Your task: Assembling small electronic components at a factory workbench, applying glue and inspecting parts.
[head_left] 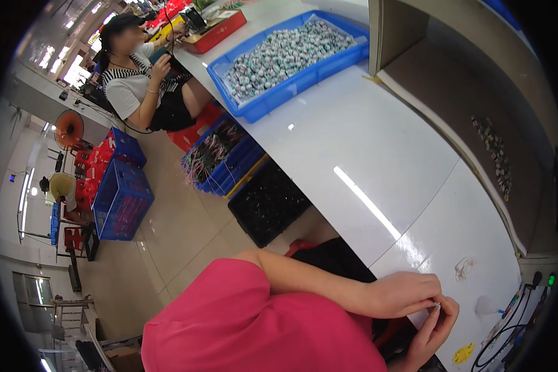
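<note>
My left hand (408,294) and my right hand (439,327) meet over the near edge of the white table. The fingertips of both are pinched together around a tiny whitish piece (437,305). It is too small to name, and the fingers partly cover it. Beyond my hands, a crumpled whitish scrap (464,268) lies on the tabletop (353,142). A small yellow heap (463,353) sits nearer to my right hand, beside a small translucent container (487,304).
A blue tray (254,111) full of small silvery and green pieces stands farther along the table. A shelf (452,80) borders it, with cables (508,335) at its end. Below are a black crate (270,201) and a wire-filled blue crate (242,162). A co-worker (133,87) sits at the far end.
</note>
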Tool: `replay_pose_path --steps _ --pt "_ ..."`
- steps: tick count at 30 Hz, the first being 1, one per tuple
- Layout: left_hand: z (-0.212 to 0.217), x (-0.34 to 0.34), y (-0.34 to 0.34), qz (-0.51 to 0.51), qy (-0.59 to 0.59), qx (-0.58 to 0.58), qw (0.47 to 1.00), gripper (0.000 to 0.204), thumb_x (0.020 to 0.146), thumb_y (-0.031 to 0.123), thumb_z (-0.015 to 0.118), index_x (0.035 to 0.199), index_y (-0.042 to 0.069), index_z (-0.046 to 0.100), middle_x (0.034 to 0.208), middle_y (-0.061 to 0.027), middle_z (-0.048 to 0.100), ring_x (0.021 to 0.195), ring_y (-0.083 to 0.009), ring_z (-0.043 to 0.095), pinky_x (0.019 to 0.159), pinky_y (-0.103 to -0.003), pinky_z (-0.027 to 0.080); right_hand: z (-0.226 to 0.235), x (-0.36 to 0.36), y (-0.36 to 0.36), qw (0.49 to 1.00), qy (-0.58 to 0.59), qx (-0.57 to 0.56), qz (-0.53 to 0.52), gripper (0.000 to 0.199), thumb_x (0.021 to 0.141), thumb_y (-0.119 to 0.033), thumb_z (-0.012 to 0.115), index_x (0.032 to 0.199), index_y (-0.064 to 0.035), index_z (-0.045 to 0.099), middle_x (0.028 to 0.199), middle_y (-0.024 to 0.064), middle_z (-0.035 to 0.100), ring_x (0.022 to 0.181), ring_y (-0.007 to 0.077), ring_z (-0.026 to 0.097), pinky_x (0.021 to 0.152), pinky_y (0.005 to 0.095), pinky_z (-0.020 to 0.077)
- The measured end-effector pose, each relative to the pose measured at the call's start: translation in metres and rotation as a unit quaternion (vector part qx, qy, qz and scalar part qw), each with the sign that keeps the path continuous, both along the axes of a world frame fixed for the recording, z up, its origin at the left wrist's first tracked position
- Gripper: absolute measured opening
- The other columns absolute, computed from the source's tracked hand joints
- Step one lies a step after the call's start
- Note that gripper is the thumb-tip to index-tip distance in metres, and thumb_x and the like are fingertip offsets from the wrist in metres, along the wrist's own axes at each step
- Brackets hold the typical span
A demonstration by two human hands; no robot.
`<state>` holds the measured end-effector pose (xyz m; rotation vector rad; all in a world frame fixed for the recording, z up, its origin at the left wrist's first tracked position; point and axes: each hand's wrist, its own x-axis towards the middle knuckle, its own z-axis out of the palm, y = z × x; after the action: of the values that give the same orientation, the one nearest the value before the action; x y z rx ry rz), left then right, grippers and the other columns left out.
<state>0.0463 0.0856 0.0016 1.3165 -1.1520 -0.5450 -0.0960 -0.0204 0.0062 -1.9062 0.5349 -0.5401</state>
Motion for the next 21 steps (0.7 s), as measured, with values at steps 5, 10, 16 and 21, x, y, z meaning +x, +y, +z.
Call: replay_pose_path --steps 5,10,16,21 --pt "-0.008 0.002 -0.006 0.001 -0.013 0.012 1.000 0.009 0.090 0.012 0.053 0.095 0.005 0.052 0.089 -0.0096 0.052 0.080 -0.0305 0.056 0.068 -0.038 0.045 -0.003 0.002 -0.005 0.999 0.025 -0.032 0.003 0.017 0.096 -0.004 0.040 0.111 0.0008 0.047 0.110 0.0086 0.047 0.101 0.0160 0.047 0.088 0.0260 0.0395" --pt "-0.016 -0.001 -0.014 0.008 -0.012 0.006 1.000 0.009 0.089 0.011 0.054 0.094 0.005 0.053 0.089 -0.0090 0.053 0.080 -0.0298 0.056 0.068 -0.038 0.045 -0.008 0.002 -0.010 1.000 0.000 -0.012 0.001 0.017 0.096 -0.005 0.040 0.111 0.0006 0.047 0.109 0.0084 0.047 0.100 0.0157 0.047 0.087 0.0258 0.0389" --pt "-0.019 -0.005 -0.018 0.007 -0.018 0.006 1.000 0.009 0.088 0.011 0.054 0.094 0.005 0.054 0.089 -0.0084 0.052 0.079 -0.0290 0.056 0.067 -0.037 0.046 -0.011 -0.003 -0.012 1.000 0.009 0.002 -0.009 0.021 0.092 0.000 0.039 0.112 0.0016 0.047 0.112 0.0116 0.045 0.102 0.0180 0.047 0.090 0.0278 0.0382" --pt "-0.019 -0.008 -0.019 0.007 -0.018 0.016 1.000 0.009 0.088 0.011 0.054 0.094 0.005 0.053 0.088 -0.0083 0.052 0.079 -0.0285 0.056 0.067 -0.037 0.046 -0.010 -0.005 -0.013 1.000 0.007 -0.001 -0.007 0.021 0.092 0.001 0.039 0.112 0.0017 0.047 0.112 0.0115 0.045 0.101 0.0178 0.047 0.090 0.0277 0.0385"
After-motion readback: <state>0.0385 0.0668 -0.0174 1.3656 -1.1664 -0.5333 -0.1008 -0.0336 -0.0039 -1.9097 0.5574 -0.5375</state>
